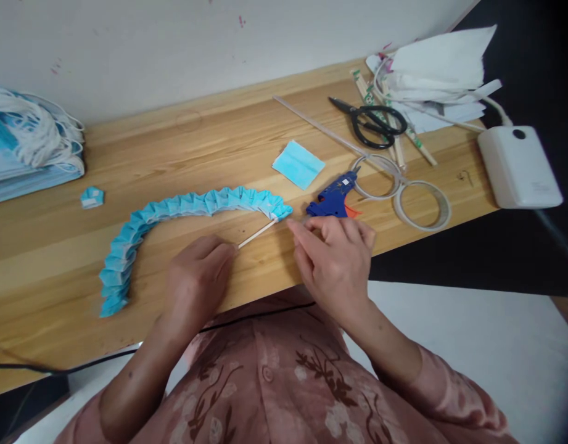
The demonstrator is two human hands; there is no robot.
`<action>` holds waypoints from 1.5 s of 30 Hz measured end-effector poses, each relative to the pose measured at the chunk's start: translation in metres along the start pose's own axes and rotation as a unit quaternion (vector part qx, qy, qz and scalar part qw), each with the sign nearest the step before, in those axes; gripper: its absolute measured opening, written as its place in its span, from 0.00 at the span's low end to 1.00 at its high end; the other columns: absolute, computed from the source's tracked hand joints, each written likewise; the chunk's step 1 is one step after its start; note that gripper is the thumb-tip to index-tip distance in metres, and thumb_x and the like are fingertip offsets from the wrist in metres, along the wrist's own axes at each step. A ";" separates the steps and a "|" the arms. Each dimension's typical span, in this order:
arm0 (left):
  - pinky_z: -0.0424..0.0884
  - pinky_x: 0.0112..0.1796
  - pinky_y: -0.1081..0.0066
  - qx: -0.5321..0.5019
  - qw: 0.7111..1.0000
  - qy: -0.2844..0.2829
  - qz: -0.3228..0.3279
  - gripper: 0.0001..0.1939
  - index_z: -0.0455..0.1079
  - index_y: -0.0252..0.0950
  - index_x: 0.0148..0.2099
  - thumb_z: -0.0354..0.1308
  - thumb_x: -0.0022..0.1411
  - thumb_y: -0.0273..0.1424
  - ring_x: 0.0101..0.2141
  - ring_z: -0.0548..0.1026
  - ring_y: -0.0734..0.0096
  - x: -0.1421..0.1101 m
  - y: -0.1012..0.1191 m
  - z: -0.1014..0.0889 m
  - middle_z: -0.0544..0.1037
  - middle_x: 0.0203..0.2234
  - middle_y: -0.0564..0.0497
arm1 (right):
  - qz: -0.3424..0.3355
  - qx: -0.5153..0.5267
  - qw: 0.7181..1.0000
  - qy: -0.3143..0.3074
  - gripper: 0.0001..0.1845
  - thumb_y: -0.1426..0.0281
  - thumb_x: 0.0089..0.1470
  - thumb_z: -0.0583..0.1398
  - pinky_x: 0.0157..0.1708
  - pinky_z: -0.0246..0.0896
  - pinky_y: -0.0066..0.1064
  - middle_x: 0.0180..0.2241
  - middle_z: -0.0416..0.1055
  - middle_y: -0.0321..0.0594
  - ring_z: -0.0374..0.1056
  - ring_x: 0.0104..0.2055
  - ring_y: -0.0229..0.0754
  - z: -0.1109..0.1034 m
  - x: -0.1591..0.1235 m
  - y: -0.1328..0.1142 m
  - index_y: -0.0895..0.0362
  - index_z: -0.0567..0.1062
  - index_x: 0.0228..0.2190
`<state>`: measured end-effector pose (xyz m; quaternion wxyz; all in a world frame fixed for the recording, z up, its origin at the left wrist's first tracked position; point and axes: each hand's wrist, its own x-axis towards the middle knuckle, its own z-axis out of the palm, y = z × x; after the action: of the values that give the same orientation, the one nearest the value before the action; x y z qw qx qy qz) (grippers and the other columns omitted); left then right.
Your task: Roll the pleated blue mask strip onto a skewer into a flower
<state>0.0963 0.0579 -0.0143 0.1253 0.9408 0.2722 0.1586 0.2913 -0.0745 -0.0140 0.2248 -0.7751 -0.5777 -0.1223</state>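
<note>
My left hand (198, 271) is closed round one end of a thin pale stick (257, 234). The stick's other end meets the right tip of a curved chain of folded light-blue pieces (209, 201), which arches across the table. Just right of that tip is my right hand (334, 259), its fingers curled and its thumb and index drawn together; whatever they may pinch is too small to make out. Beyond its knuckles lies a blue glue gun (332, 196) with an orange trigger. A flat light-blue rectangle (298, 164) rests behind the chain's tip.
Black scissors (374, 123), wrapped chopsticks (369, 92) and two tape rolls (422, 205) lie at right, near a white power bank (519, 166) and white sheets (436, 61). At left are a blue stack with white cords (38, 135) and a small folded blue piece (92, 197).
</note>
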 end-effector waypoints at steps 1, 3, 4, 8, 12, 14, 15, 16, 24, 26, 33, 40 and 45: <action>0.71 0.34 0.68 0.001 1.000 -0.003 -0.001 0.18 0.76 0.39 0.37 0.49 0.77 0.32 0.35 0.78 0.66 0.000 0.000 0.000 0.82 0.34 0.50 | -0.001 -0.008 1.000 -0.002 0.15 0.73 0.66 0.59 0.46 0.54 0.44 0.40 0.78 0.41 0.66 0.42 0.46 0.000 0.002 0.003 0.50 0.82 0.48; 0.71 0.34 0.68 0.001 1.000 0.002 0.003 0.18 0.76 0.39 0.36 0.49 0.77 0.32 0.34 0.78 0.66 0.001 0.001 0.000 0.81 0.33 0.50 | -0.002 -0.014 1.000 -0.009 0.15 0.73 0.65 0.59 0.48 0.54 0.44 0.42 0.79 0.42 0.67 0.44 0.47 0.002 0.005 0.007 0.50 0.82 0.48; 0.72 0.34 0.67 0.000 1.000 0.004 0.007 0.17 0.76 0.39 0.36 0.49 0.77 0.31 0.34 0.79 0.66 0.001 0.001 -0.001 0.81 0.33 0.50 | -0.001 -0.015 1.000 -0.014 0.15 0.74 0.64 0.60 0.48 0.54 0.45 0.43 0.79 0.42 0.67 0.44 0.48 0.003 0.006 0.007 0.50 0.82 0.48; 0.72 0.33 0.66 -0.010 1.000 0.003 0.009 0.15 0.75 0.39 0.36 0.51 0.76 0.30 0.34 0.79 0.65 0.001 0.002 -0.002 0.81 0.34 0.50 | -0.002 -0.004 0.999 -0.038 0.18 0.76 0.62 0.59 0.48 0.53 0.45 0.43 0.78 0.43 0.65 0.44 0.48 0.006 0.008 0.006 0.49 0.82 0.48; 0.72 0.34 0.66 -0.019 1.000 0.004 0.010 0.15 0.74 0.39 0.35 0.52 0.76 0.30 0.35 0.79 0.65 0.001 0.001 -0.001 0.81 0.34 0.50 | -0.012 -0.003 0.999 -0.044 0.19 0.78 0.61 0.58 0.48 0.53 0.44 0.42 0.77 0.44 0.64 0.43 0.48 0.008 0.010 0.006 0.51 0.82 0.48; 0.71 0.34 0.67 -0.020 1.000 0.014 0.017 0.15 0.75 0.38 0.36 0.51 0.76 0.29 0.34 0.78 0.65 0.001 0.000 0.000 0.81 0.34 0.50 | -0.013 -0.012 0.999 -0.043 0.19 0.78 0.60 0.59 0.48 0.53 0.44 0.41 0.77 0.43 0.64 0.42 0.47 0.009 0.011 0.006 0.51 0.82 0.47; 0.71 0.34 0.68 -0.019 1.000 0.016 0.019 0.15 0.75 0.38 0.36 0.51 0.76 0.29 0.34 0.78 0.66 0.000 0.000 0.000 0.81 0.34 0.50 | -0.012 -0.015 0.999 -0.043 0.18 0.78 0.59 0.59 0.48 0.53 0.43 0.41 0.77 0.42 0.63 0.42 0.47 0.009 0.012 0.005 0.51 0.82 0.46; 0.70 0.34 0.68 -0.019 0.999 0.018 0.021 0.15 0.75 0.37 0.36 0.51 0.76 0.29 0.34 0.78 0.66 0.000 0.000 0.001 0.81 0.34 0.50 | -0.012 -0.018 0.999 -0.042 0.18 0.78 0.59 0.59 0.48 0.53 0.43 0.40 0.77 0.42 0.63 0.42 0.47 0.010 0.012 0.005 0.50 0.82 0.46; 0.69 0.34 0.69 -0.020 0.999 0.030 0.028 0.15 0.75 0.37 0.36 0.52 0.76 0.29 0.34 0.78 0.67 -0.001 -0.001 0.003 0.81 0.34 0.50 | -0.026 -0.023 0.999 -0.029 0.16 0.79 0.60 0.60 0.48 0.51 0.42 0.39 0.77 0.41 0.62 0.41 0.47 0.011 0.016 0.006 0.52 0.83 0.44; 0.69 0.34 0.69 -0.017 0.999 0.030 0.028 0.15 0.75 0.37 0.36 0.52 0.76 0.28 0.34 0.78 0.67 -0.001 -0.001 0.002 0.81 0.34 0.50 | -0.030 -0.025 0.999 -0.022 0.15 0.78 0.60 0.60 0.49 0.51 0.42 0.39 0.77 0.41 0.62 0.42 0.47 0.012 0.018 0.005 0.52 0.83 0.43; 0.68 0.34 0.68 -0.014 1.000 0.020 0.018 0.16 0.75 0.37 0.34 0.52 0.76 0.28 0.34 0.77 0.66 0.000 0.001 0.001 0.81 0.34 0.49 | -0.028 -0.029 0.999 -0.001 0.13 0.78 0.60 0.59 0.48 0.53 0.43 0.41 0.78 0.41 0.65 0.42 0.47 0.011 0.029 0.013 0.53 0.82 0.39; 0.69 0.35 0.67 -0.031 0.999 0.014 0.012 0.14 0.75 0.37 0.37 0.52 0.76 0.30 0.36 0.77 0.65 -0.003 -0.002 0.004 0.81 0.35 0.49 | 0.030 -0.030 0.999 0.034 0.14 0.71 0.65 0.56 0.55 0.54 0.52 0.50 0.76 0.46 0.68 0.51 0.54 -0.019 0.036 0.033 0.53 0.81 0.44; 0.69 0.35 0.67 -0.030 0.999 0.022 0.008 0.15 0.75 0.38 0.36 0.51 0.76 0.30 0.36 0.77 0.65 -0.003 -0.002 0.005 0.81 0.35 0.49 | -0.012 -0.036 0.999 -0.022 0.09 0.66 0.64 0.61 0.67 0.47 0.58 0.56 0.76 0.46 0.66 0.58 0.56 -0.007 0.031 0.022 0.54 0.81 0.40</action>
<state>0.0951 0.0572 -0.0202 0.1462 0.9350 0.2624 0.1883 0.3222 -0.0572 0.0012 0.1830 -0.7784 -0.5866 -0.1288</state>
